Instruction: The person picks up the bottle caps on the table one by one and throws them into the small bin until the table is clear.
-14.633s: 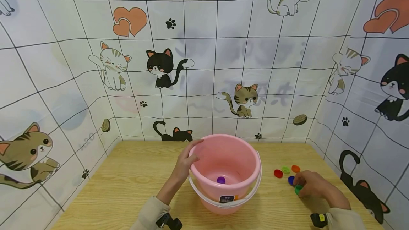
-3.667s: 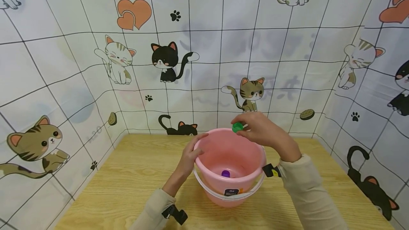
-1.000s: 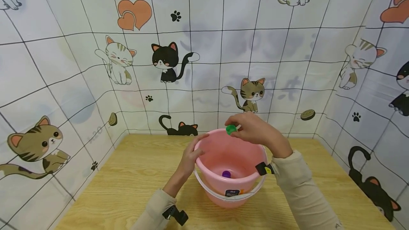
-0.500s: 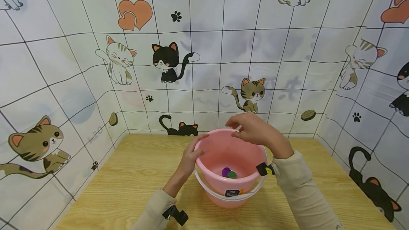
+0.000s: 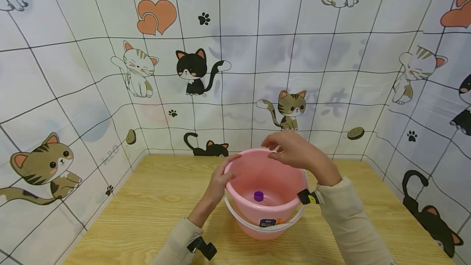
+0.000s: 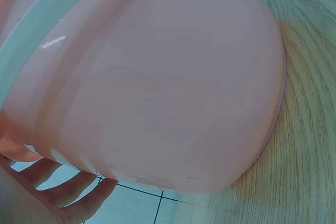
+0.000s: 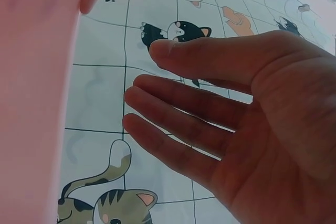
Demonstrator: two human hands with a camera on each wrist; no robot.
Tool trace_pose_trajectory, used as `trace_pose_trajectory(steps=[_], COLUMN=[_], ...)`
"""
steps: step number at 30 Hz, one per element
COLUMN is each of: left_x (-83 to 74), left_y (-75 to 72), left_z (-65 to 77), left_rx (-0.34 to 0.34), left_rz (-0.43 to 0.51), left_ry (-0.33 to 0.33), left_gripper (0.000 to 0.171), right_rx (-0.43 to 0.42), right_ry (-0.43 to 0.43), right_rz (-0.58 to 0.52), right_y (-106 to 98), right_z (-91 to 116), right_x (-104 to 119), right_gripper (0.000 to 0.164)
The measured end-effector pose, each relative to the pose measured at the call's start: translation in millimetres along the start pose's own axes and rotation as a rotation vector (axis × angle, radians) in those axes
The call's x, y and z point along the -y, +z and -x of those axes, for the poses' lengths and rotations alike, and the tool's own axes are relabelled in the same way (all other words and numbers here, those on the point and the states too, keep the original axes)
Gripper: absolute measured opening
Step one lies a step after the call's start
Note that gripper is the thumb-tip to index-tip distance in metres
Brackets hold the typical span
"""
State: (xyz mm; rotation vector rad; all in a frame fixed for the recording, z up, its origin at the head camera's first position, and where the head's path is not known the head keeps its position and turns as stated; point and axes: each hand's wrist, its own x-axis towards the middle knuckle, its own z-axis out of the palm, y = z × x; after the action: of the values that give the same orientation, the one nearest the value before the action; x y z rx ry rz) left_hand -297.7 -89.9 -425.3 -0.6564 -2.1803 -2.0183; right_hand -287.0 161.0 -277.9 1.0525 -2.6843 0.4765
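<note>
A pink bucket [image 5: 244,216] stands upright on the table, its white handle [image 5: 235,221] hanging down in front. My left hand [image 5: 217,181] grips the bucket's left rim, thumb inside and fingers outside. In the left wrist view the fingers [image 6: 86,198] lie along the bucket's outer wall. Over the far right part of the rim, my right hand [image 5: 292,148] hovers with nothing in it. Its loosely bent, spread fingers [image 7: 173,145] show in the right wrist view. A purple bottle cap [image 5: 259,196] lies on the bucket floor; the green one is out of sight.
The wooden table [image 5: 165,187] reaches around the bucket. A white cloth wall [image 5: 239,52] with printed cats and grid lines encloses the back and both sides. A dark wrist camera [image 5: 201,248] is strapped to the left sleeve, another [image 5: 307,196] to the right.
A second ago my right hand held a green bottle cap; it let go, and the cap fell beside the purple one, then out of view. The purple cap has shifted slightly.
</note>
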Motion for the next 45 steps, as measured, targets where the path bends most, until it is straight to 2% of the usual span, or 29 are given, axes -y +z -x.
trace_pose_trajectory(steps=[7,17,24,31,38,45], left_x=[-1.6,-0.5,-1.4,-1.3,-2.4,-3.3], left_y=[0.9,-0.3,-1.0,-0.9,0.1,0.6], left_z=[0.2,0.6,0.7,-0.3,0.2,1.6], left_rx=[0.001,0.005,0.006,0.025,0.015,0.006], left_rz=[-0.01,0.002,0.011,0.011,0.011,0.004], left_ry=[-0.001,-0.008,0.0,0.008,-0.002,-0.007], left_gripper=[0.061,0.059,0.06,0.061,0.061,0.06], right_rx=[-0.024,-0.062,-0.1,-0.099,-0.108,-0.123], right_ry=[0.001,0.122,0.114,0.18,0.265,0.291], right_rz=[-0.007,-0.042,-0.029,-0.035,-0.057,-0.053], right_y=[-7,-13,-12,-4,7,21], right_z=[14,43,61,84,111,138], right_x=[-9,-24,-34,-50,-73,-95], right_gripper=[0.024,0.023,0.022,0.024,0.024,0.022])
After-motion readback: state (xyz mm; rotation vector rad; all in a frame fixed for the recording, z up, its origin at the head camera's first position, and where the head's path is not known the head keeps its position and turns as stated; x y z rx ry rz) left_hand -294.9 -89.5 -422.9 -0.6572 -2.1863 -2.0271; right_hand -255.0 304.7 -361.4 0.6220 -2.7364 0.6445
